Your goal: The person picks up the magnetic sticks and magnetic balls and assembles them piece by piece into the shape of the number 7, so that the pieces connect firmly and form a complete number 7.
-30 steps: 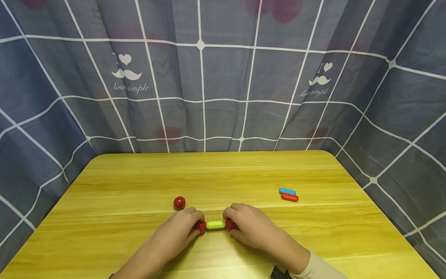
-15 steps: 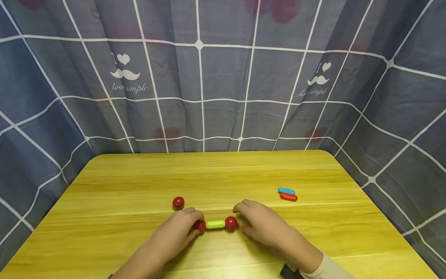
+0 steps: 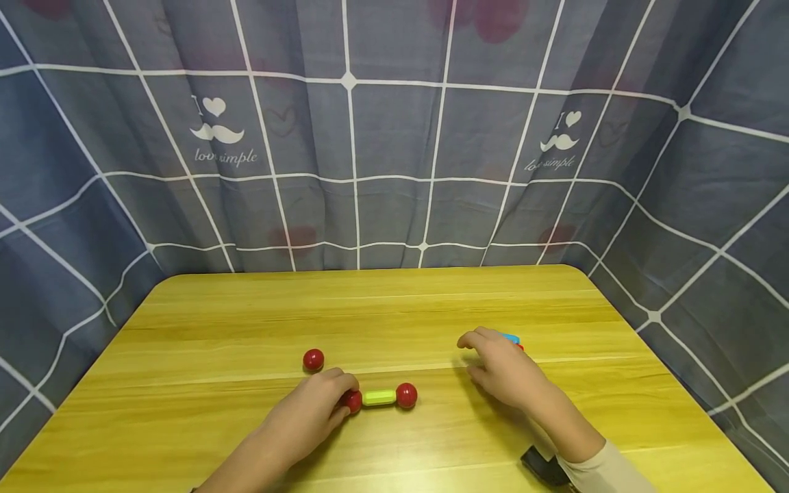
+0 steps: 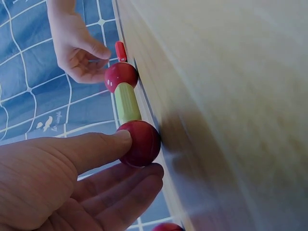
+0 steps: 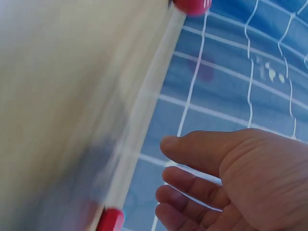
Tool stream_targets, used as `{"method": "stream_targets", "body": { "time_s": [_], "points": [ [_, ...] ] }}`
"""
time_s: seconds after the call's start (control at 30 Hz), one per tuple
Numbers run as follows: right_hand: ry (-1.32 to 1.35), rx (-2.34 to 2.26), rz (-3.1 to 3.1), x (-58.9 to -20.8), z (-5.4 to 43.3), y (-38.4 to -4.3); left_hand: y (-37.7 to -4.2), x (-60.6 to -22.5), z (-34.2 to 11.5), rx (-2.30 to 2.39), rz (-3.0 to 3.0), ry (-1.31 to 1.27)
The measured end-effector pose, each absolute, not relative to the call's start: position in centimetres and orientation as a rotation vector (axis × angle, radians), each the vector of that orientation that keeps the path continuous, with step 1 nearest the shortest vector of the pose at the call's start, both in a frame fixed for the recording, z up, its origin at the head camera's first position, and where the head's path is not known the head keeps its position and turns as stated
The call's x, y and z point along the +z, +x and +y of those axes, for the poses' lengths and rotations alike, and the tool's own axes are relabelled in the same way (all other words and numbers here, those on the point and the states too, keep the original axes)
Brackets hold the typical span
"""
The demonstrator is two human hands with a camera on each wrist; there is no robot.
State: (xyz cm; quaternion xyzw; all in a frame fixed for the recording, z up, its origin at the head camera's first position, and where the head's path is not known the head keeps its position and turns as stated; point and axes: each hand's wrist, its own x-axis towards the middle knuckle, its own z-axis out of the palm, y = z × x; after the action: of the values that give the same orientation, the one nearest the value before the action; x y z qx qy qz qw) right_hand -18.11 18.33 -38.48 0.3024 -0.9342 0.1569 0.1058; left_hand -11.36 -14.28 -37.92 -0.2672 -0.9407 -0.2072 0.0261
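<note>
A lime-green rod (image 3: 379, 398) lies on the table, joining two glossy red balls into a dumbbell shape. My left hand (image 3: 311, 414) pinches the left red ball (image 4: 142, 147), thumb on one side and fingers at the other in the left wrist view. At the rod's other end sits the right red ball (image 3: 407, 395), which no hand touches. Over to the right, my right hand (image 3: 508, 370) holds nothing, its fingers loosely bent and spread. It partly covers a blue rod (image 3: 511, 338) and a red rod (image 5: 111, 220) in the head view.
A loose red ball (image 3: 313, 360) lies just beyond my left hand. The wooden table (image 3: 246, 308) runs back to a grey-blue curtain (image 3: 394, 137) with white grid lines, which also encloses both sides. A black strap piece (image 3: 545, 467) hangs at my right wrist.
My right hand has let go of the right red ball and moved right and away from me, to the blue and red rods. My left hand keeps its hold on the left ball.
</note>
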Motion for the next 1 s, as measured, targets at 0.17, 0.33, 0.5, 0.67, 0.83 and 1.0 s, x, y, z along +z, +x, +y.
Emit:
{"method": "stream_targets", "body": {
  "time_s": [0.17,0.33,0.5,0.67,0.83,1.0],
  "points": [
    [0.827,0.443,-2.727,-38.0,20.1,-19.2,-11.4,-38.0,-14.3,-0.634,-2.912,-0.808],
    [0.763,0.425,-2.743,-38.1,21.9,-20.0,-11.4,-38.0,-14.3,-0.633,-2.916,-0.813],
    [0.681,0.395,-2.800,-38.5,23.0,-20.4,-11.4,-38.0,-14.3,-0.639,-2.924,-0.817],
    [0.579,0.354,-2.899,-38.5,23.4,-20.3,-11.4,-38.0,-14.3,-0.639,-2.917,-0.822],
    [0.532,0.341,-2.977,-38.5,23.3,-20.3,-11.4,-37.9,-14.4,-0.642,-2.913,-0.823],
    [0.532,0.340,-3.002,-38.7,23.2,-20.3,-11.4,-38.0,-14.4,-0.640,-2.913,-0.819]
  ]
}}
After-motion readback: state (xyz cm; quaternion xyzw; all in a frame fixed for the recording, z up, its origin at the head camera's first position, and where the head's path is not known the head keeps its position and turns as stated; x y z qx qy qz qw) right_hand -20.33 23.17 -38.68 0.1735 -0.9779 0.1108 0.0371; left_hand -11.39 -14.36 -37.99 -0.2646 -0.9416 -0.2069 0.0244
